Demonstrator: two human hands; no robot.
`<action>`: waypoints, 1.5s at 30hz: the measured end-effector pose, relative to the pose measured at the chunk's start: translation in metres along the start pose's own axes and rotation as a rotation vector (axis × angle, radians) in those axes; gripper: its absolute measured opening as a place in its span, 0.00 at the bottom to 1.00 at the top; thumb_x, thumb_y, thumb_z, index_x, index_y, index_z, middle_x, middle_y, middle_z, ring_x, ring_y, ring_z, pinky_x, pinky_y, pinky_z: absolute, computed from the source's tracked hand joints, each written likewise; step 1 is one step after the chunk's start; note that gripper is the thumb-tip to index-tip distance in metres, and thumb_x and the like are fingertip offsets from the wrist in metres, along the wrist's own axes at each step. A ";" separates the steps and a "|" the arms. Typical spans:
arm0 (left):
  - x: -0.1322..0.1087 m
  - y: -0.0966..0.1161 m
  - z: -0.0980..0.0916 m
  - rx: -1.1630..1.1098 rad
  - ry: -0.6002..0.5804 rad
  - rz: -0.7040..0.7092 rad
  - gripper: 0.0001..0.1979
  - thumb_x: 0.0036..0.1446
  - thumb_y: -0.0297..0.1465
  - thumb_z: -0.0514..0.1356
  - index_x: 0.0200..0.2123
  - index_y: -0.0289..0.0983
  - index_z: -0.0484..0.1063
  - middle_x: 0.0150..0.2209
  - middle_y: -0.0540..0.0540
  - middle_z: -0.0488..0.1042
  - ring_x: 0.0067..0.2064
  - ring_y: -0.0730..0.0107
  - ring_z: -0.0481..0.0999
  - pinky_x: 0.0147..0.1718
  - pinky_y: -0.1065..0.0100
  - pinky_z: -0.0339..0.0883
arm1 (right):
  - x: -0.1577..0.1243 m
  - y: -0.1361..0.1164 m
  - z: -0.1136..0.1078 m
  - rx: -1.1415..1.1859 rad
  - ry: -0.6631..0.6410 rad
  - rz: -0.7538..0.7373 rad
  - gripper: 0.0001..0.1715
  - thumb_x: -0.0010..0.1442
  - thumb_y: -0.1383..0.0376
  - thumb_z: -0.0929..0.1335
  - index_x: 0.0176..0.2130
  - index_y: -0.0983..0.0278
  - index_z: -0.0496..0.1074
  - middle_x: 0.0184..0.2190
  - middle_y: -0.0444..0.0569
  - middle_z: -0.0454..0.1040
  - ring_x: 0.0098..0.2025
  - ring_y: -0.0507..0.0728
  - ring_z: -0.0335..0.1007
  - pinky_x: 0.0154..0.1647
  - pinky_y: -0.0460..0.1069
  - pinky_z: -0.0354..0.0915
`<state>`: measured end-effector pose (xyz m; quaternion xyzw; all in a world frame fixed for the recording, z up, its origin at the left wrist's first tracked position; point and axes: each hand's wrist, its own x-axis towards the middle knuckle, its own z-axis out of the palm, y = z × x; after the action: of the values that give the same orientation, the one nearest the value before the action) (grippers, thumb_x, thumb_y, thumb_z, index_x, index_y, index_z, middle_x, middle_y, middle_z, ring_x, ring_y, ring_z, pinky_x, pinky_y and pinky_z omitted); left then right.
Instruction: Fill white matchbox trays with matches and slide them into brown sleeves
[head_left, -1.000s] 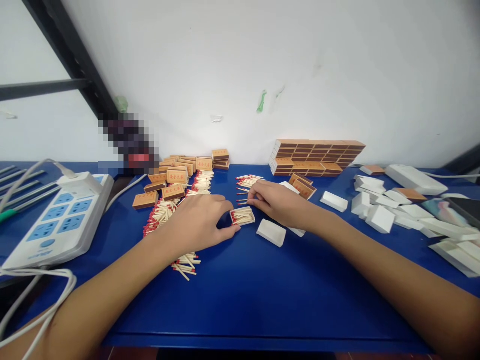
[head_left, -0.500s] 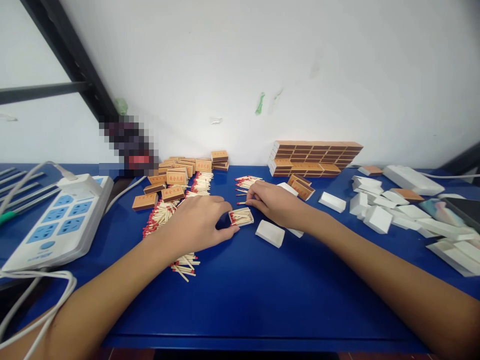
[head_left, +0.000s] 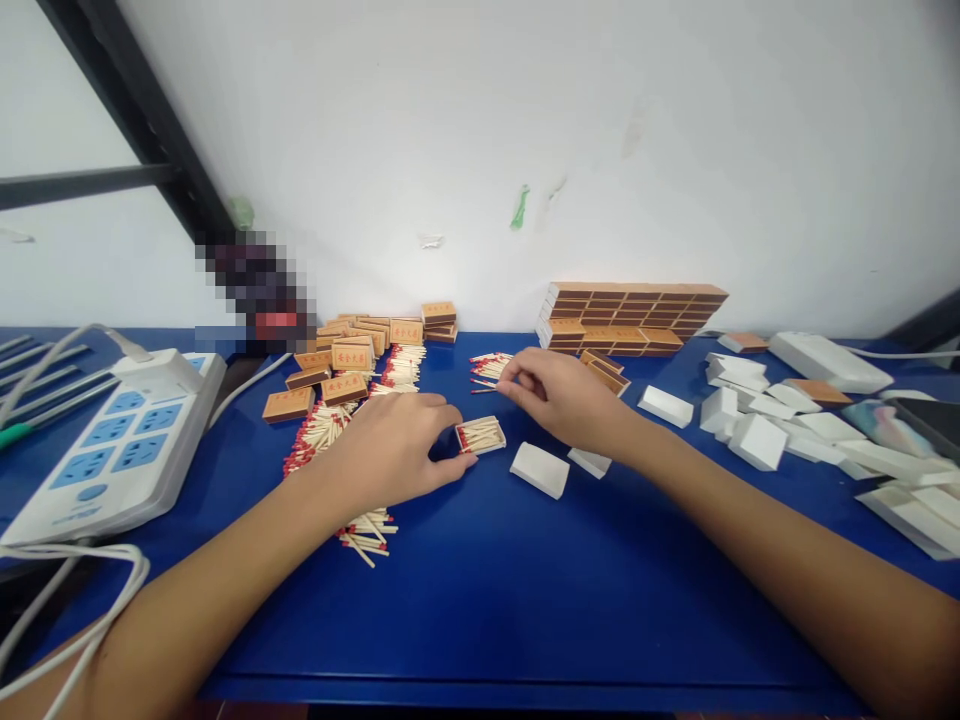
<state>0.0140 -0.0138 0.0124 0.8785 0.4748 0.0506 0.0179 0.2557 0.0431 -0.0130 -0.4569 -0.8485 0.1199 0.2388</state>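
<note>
A white matchbox tray (head_left: 491, 446) filled with red-tipped matches lies on the blue table. My left hand (head_left: 394, 440) curves around the tray's left end, thumb in front and fingers behind. Just beyond the tray, my right hand (head_left: 562, 395) has thumb and forefinger pinched at the end of a match (head_left: 485, 386). A small pile of loose matches (head_left: 491, 364) lies behind those fingertips. Partly under my left hand and forearm spreads a large heap of matches (head_left: 319, 428). A white tray (head_left: 540, 469) sits between my hands, nearer the front.
Orange matchboxes (head_left: 352, 354) lie heaped at the back left. More matchboxes (head_left: 630, 308) form a stacked block against the wall. White trays (head_left: 757, 440) are scattered on the right. A power strip (head_left: 135, 440) with white cables stands at the left.
My right hand has drawn slightly back toward the wall, away from the tray. One match near its fingertips has shifted farther back. My left hand remains at the tray.
</note>
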 end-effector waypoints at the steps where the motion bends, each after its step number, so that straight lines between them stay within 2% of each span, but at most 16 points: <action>1: 0.000 0.000 0.000 0.001 -0.005 -0.001 0.14 0.65 0.44 0.64 0.44 0.40 0.82 0.38 0.46 0.80 0.37 0.60 0.78 0.33 0.63 0.61 | 0.003 0.006 0.001 -0.040 0.022 0.035 0.08 0.70 0.63 0.69 0.37 0.62 0.72 0.30 0.45 0.69 0.32 0.55 0.65 0.35 0.50 0.57; 5: 0.000 0.001 -0.001 -0.005 0.017 0.019 0.15 0.65 0.44 0.64 0.45 0.40 0.82 0.38 0.46 0.80 0.37 0.60 0.78 0.34 0.62 0.62 | 0.007 0.022 0.004 -0.169 -0.021 0.079 0.08 0.70 0.62 0.69 0.37 0.62 0.73 0.35 0.49 0.73 0.35 0.57 0.67 0.35 0.51 0.57; 9: 0.000 0.002 -0.002 0.004 0.016 0.026 0.15 0.66 0.44 0.63 0.43 0.39 0.81 0.38 0.46 0.80 0.37 0.61 0.78 0.33 0.62 0.62 | 0.006 0.023 0.004 -0.232 -0.075 0.093 0.08 0.72 0.63 0.66 0.38 0.62 0.71 0.37 0.52 0.75 0.36 0.58 0.69 0.36 0.52 0.58; 15: -0.002 0.003 -0.003 -0.002 0.010 0.033 0.14 0.66 0.44 0.63 0.41 0.39 0.80 0.38 0.46 0.80 0.36 0.61 0.77 0.32 0.62 0.61 | 0.005 0.016 -0.003 -0.184 -0.031 0.051 0.08 0.74 0.63 0.64 0.40 0.62 0.69 0.39 0.52 0.74 0.39 0.59 0.69 0.38 0.52 0.60; 20: -0.001 0.002 -0.003 0.000 0.019 0.041 0.14 0.66 0.44 0.63 0.41 0.40 0.81 0.38 0.46 0.80 0.36 0.61 0.77 0.31 0.63 0.60 | 0.003 0.013 0.001 -0.103 -0.171 -0.014 0.08 0.74 0.64 0.65 0.40 0.62 0.69 0.41 0.51 0.73 0.39 0.58 0.68 0.39 0.51 0.60; 23: -0.001 0.002 -0.002 -0.003 0.018 0.035 0.14 0.66 0.44 0.63 0.41 0.39 0.81 0.37 0.46 0.80 0.37 0.61 0.77 0.32 0.63 0.60 | 0.004 0.015 0.006 -0.079 -0.146 -0.005 0.08 0.73 0.64 0.65 0.39 0.61 0.68 0.39 0.50 0.73 0.37 0.57 0.68 0.38 0.50 0.59; 28: -0.002 0.001 -0.001 -0.002 0.012 0.036 0.14 0.66 0.44 0.63 0.42 0.40 0.81 0.38 0.46 0.80 0.36 0.61 0.77 0.32 0.62 0.60 | 0.007 0.015 0.010 -0.027 -0.106 -0.066 0.06 0.73 0.63 0.65 0.46 0.61 0.71 0.38 0.49 0.74 0.36 0.57 0.67 0.37 0.50 0.58; 35: -0.001 0.001 -0.001 -0.004 0.011 0.035 0.15 0.66 0.44 0.63 0.42 0.39 0.81 0.37 0.45 0.80 0.37 0.61 0.77 0.32 0.64 0.61 | 0.007 0.012 0.010 -0.039 -0.136 -0.005 0.07 0.73 0.64 0.64 0.41 0.62 0.70 0.39 0.51 0.74 0.38 0.58 0.68 0.39 0.51 0.60; 40: -0.001 0.001 -0.001 -0.001 0.020 0.029 0.14 0.66 0.44 0.63 0.43 0.40 0.81 0.37 0.45 0.80 0.37 0.61 0.77 0.32 0.63 0.61 | 0.001 0.009 0.001 -0.021 -0.093 -0.033 0.07 0.73 0.64 0.64 0.41 0.61 0.69 0.41 0.51 0.74 0.40 0.58 0.70 0.40 0.51 0.61; 43: -0.001 0.001 -0.002 0.000 0.022 0.027 0.15 0.66 0.44 0.63 0.42 0.39 0.81 0.38 0.45 0.80 0.37 0.61 0.78 0.32 0.63 0.61 | -0.006 -0.004 -0.010 0.001 -0.063 -0.064 0.07 0.74 0.63 0.64 0.41 0.60 0.69 0.40 0.50 0.74 0.38 0.57 0.69 0.37 0.51 0.60; 45: -0.001 0.001 -0.002 -0.003 0.012 0.018 0.14 0.66 0.44 0.63 0.42 0.39 0.80 0.38 0.45 0.81 0.37 0.61 0.78 0.32 0.63 0.60 | -0.012 -0.015 -0.015 0.006 -0.105 -0.078 0.07 0.74 0.64 0.63 0.41 0.60 0.69 0.39 0.49 0.74 0.38 0.57 0.69 0.37 0.51 0.60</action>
<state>0.0140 -0.0149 0.0148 0.8823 0.4670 0.0566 0.0160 0.2579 0.0241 0.0023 -0.4156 -0.8768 0.1368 0.1996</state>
